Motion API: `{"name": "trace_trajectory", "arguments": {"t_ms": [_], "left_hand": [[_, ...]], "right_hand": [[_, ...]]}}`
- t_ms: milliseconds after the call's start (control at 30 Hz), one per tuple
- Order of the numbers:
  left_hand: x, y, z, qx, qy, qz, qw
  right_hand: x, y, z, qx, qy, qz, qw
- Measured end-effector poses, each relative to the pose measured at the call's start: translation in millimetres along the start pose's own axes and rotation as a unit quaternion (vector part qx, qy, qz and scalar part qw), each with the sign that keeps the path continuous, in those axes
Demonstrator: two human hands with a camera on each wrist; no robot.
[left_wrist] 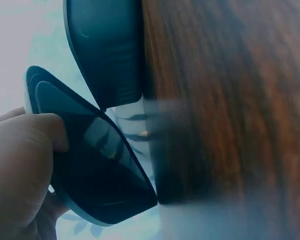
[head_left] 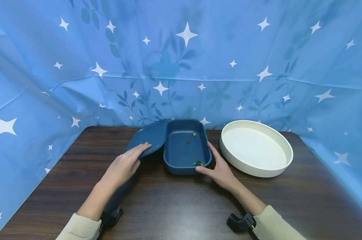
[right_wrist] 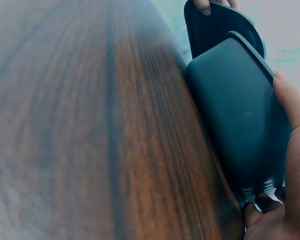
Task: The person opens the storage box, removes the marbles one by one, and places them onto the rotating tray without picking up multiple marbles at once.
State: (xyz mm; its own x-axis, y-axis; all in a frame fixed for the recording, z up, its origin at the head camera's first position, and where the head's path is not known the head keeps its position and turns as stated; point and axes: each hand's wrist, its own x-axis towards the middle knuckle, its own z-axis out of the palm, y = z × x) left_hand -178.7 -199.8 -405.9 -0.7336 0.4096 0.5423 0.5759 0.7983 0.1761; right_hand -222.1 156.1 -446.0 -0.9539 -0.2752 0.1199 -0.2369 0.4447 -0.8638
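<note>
Your left hand (head_left: 126, 165) pinches the tilted lid (head_left: 150, 135); your right hand (head_left: 221, 172), thumb and fingers spread, grips the blue box (head_left: 181, 170) by its corner!

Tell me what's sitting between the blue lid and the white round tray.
In the head view, the blue box, with small colored pieces inside, sits between the blue lid and the white round tray, the right hand gripping its near right corner.

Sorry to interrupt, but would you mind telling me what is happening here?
A person's left hand holds a tilted blue lid left of an open blue box, while the right hand grips the box at its near right corner. Some tiny bead-like pieces lie inside, and a round white tray stands to its right on the table.
</note>
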Motion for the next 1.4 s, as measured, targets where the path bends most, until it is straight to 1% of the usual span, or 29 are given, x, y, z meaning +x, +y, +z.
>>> {"name": "trace_trajectory", "arguments": {"t_ms": [200,333,400,500,567,633,733,867,967,1100,1300,1400], "left_hand": [[-6.5,-14.8,0.8,-0.044,-0.043,-0.028,0.9977],[-10.5,-24.6,2.8,-0.051,-0.078,-0.03,0.9952],[-10.5,-27.5,4.2,-0.052,-0.104,-0.029,0.9928],[-9.3,-29.3,5.2,-0.067,-0.142,-0.032,0.9871],[-8.7,-29.6,5.5,-0.075,-0.162,-0.035,0.9833],[-9.1,-30.3,6.0,-0.083,-0.174,-0.04,0.9805],[-10.7,-32.2,6.8,-0.095,-0.183,-0.054,0.977],[-14.6,-36.3,9.1,-0.122,-0.192,-0.09,0.9695],[-17.6,-40.3,11.6,-0.138,-0.193,-0.114,0.9647],[-18.9,-43.3,13.6,-0.152,-0.194,-0.126,0.961],[-18.6,-43.9,14.4,-0.18,-0.209,-0.151,0.9494],[-19.1,-43.1,14.0,-0.182,-0.211,-0.163,0.9467]], "right_hand": [[1.3,-1,0,0.003,-0.005,0.001,1.0],[0.6,-1,-1,0.001,-0.006,0.003,1.0],[0.4,-1,-2,-0.001,-0.004,0.003,1.0],[0.4,-1,-3,-0.003,-0.003,0.001,1.0],[0.2,-1,-3,-0.004,-0.003,0.002,1.0],[0.1,-1,-2,-0.004,-0.004,0.004,1.0],[0.5,0,-2,-0.007,-0.005,0.006,0.9999],[1.1,0,-2,-0.01,-0.004,0.011,0.9999],[1.2,-2,-1,-0.011,-0.004,0.012,0.9999],[1.1,-1,-1,-0.013,-0.004,0.01,0.9999],[-0.3,-1,0,-0.005,-0.002,0.01,0.9999],[-0.8,-1,1,-0.007,-0.005,0.013,0.9999]]}}
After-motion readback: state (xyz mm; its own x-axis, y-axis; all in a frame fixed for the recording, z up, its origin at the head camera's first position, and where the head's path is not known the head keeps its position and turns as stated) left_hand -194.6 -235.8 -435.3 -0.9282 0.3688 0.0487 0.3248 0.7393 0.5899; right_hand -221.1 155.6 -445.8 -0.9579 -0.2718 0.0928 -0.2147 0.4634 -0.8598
